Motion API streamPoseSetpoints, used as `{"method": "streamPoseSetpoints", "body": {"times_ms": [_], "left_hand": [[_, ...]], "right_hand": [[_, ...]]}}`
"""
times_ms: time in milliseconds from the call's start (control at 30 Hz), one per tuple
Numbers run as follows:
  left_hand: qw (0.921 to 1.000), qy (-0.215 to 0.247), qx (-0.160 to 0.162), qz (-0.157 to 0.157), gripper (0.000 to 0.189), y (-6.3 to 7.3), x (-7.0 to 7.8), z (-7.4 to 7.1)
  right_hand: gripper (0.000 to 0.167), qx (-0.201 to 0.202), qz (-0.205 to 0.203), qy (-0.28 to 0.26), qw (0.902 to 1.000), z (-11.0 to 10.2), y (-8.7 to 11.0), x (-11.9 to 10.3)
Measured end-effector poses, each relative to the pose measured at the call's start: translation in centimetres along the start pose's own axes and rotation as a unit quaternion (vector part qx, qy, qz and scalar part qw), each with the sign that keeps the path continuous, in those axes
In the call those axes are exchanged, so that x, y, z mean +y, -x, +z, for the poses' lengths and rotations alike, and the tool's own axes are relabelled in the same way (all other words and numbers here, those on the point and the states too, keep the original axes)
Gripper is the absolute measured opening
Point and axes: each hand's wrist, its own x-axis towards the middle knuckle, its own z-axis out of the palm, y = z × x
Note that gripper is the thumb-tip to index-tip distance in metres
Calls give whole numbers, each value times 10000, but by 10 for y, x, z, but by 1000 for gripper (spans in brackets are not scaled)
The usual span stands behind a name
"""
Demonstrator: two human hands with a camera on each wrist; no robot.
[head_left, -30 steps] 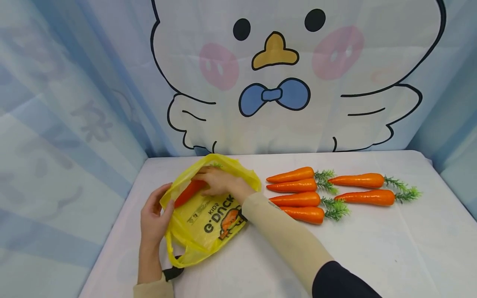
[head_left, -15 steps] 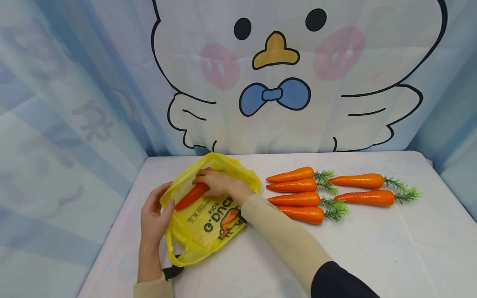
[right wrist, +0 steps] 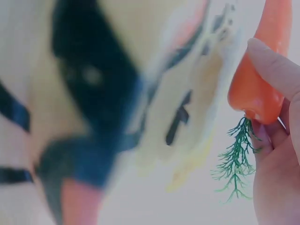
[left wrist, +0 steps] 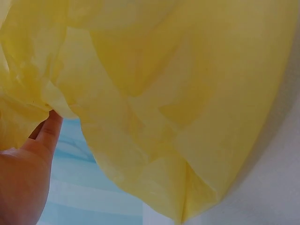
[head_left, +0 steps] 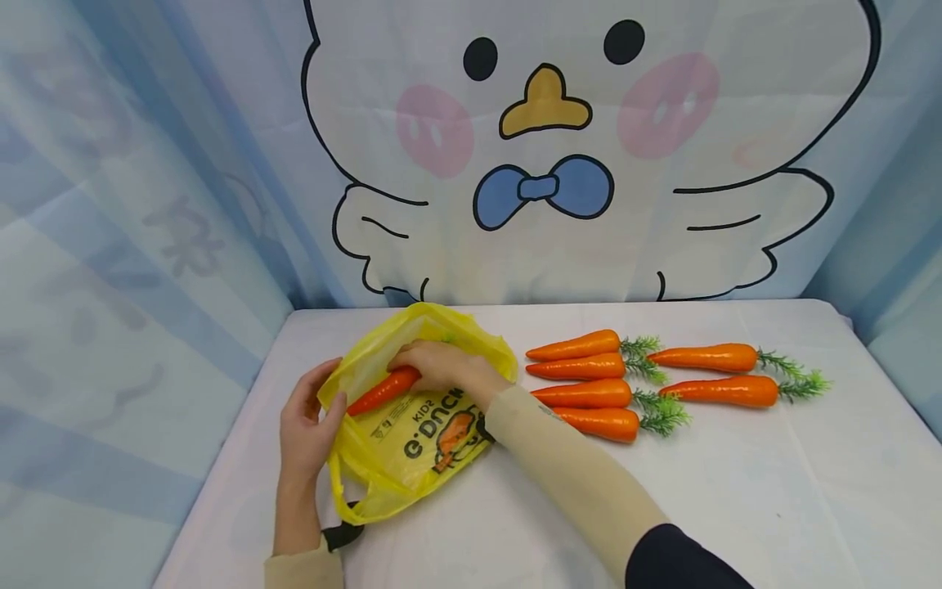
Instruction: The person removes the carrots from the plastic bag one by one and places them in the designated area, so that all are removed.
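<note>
A yellow plastic bag (head_left: 403,446) with black lettering and a printed duck lies with its mouth spread at the left of the table. My left hand (head_left: 309,425) holds the bag's left rim, thumb on the inner side and fingers outside; the left wrist view shows this hand (left wrist: 35,164) against the crinkled plastic. Inside the bag's mouth, my right hand (head_left: 441,366) grips an orange toy carrot (head_left: 384,391) near its thick end, its tip pointing toward my left hand. The right wrist view shows the thumb across the carrot (right wrist: 255,91), green leaves hanging below.
Several more orange toy carrots with green tops lie to the right of the bag, a group (head_left: 589,394) nearest it and a pair (head_left: 724,390) farther right. A white cloth covers the table (head_left: 736,499). Printed curtains (head_left: 545,254) stand behind and at both sides.
My right hand has moved slightly right and toward me with the carrot, so more of the carrot shows within the bag's mouth. The left hand and the other carrots stay about where they were.
</note>
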Motion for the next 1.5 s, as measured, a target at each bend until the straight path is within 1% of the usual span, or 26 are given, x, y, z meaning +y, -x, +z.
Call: {"method": "streamPoseSetpoints", "body": {"times_ms": [133, 267, 400, 567, 667, 833, 967, 1067, 1233, 1333, 1500], "left_hand": [[10000, -45, 0, 27, 43, -1, -1, 1], [9999, 40, -21, 134, 42, -2, -5, 3], [9996, 171, -68, 226, 43, -1, -9, 5], [9999, 97, -63, 79, 43, 1, -9, 6], [10000, 17, -43, 14, 42, 2, -7, 5], [9999, -106, -22, 36, 43, 3, -7, 4], [10000, 7, 34, 12, 39, 3, -6, 4], [9998, 178, 89, -56, 35, 3, -5, 5], [9994, 227, 210, -173, 33, 3, -5, 6], [9992, 186, 266, -211, 32, 3, -5, 6], [9990, 100, 378, -234, 31, 1, -3, 6]], "right_hand": [[47, 147, -89, -14, 9999, -6, 6, -4], [45, 233, -165, 192, 9994, -12, 13, -10], [45, 287, -90, 437, 9986, -21, 23, -17], [43, 364, 10, 594, 9976, -31, 39, -24], [42, 444, 86, 551, 9975, -34, 47, -27], [41, 656, 162, 440, 9967, -41, 60, -33], [41, 753, 164, 434, 9961, -48, 71, -38], [43, 825, 248, 445, 9953, -53, 81, -40], [44, 1000, 343, 377, 9937, -57, 101, -36], [45, 1171, 372, 293, 9920, -59, 114, -33], [47, 1431, 544, 103, 9882, -64, 137, -28]]}}
